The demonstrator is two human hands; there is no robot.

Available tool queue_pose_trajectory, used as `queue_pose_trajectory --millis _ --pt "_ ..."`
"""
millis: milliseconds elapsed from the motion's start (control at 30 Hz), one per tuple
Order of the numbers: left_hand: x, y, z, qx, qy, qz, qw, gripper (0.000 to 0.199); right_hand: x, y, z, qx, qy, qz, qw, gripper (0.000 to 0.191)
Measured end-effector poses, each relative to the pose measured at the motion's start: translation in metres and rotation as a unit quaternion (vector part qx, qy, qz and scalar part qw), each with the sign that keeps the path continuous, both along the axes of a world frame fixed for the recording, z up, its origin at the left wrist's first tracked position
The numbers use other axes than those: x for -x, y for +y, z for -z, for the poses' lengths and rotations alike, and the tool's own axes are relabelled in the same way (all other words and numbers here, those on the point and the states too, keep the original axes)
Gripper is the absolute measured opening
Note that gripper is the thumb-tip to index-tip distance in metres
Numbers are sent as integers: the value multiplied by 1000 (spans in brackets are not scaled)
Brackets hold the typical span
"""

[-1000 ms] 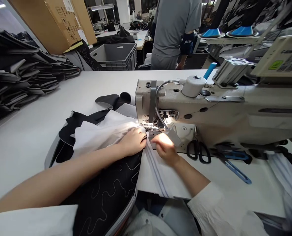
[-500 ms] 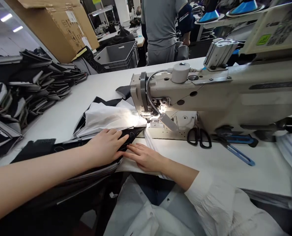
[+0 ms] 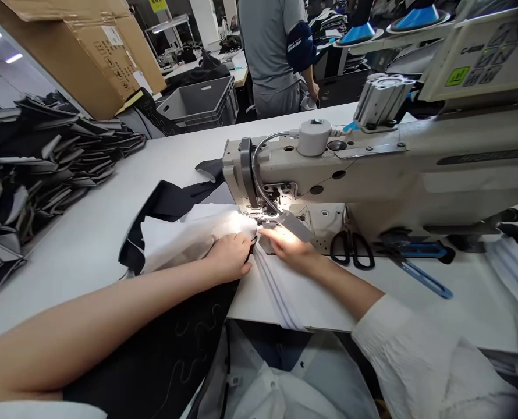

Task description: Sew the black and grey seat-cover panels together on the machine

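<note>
My left hand (image 3: 229,257) is closed on a piece of cloth at the needle area, its fingers curled over the cloth's edge. The cloth has a white layer (image 3: 176,235) on top and black fabric (image 3: 154,201) behind and beneath. Close to the presser foot, my right hand (image 3: 291,247) has its index finger stretched toward the needle, its fingertips on a white striped tape (image 3: 276,285). That tape runs from the needle down over the table's front edge. The sewing machine's (image 3: 372,174) lamp lights this spot. Stitched black fabric (image 3: 189,349) hangs below my left forearm.
Black-handled scissors (image 3: 352,250) and a blue thread snipper (image 3: 425,279) lie right of my right hand. Stacks of dark cut pieces (image 3: 67,157) stand at the left. Behind the table are a grey crate (image 3: 202,99), a cardboard box (image 3: 106,58) and a person (image 3: 272,58) in grey.
Both hands have moved up to the needle from nearer the table edge. My left hand has closed on the cloth. The black fabric has swung round and now hangs toward my lap.
</note>
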State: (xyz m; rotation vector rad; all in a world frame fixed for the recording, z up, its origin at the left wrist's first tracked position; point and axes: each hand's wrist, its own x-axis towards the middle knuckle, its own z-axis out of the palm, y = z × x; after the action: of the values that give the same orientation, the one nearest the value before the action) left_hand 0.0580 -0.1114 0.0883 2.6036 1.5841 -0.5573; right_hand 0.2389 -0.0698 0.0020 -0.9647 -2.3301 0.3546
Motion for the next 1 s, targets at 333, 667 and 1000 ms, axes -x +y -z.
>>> queue_pose_trajectory --millis 333,667,1000 --pt "11 22 30 34 -114 -64 991 38 14 6 13 0 -14 14 1000 32" --pt "30 33 31 86 -349 -75 930 30 19 5 17 -48 -35 81 995 26" --pt "7 23 38 45 -305 -106 945 29 29 3 12 10 -36 60 998 26"
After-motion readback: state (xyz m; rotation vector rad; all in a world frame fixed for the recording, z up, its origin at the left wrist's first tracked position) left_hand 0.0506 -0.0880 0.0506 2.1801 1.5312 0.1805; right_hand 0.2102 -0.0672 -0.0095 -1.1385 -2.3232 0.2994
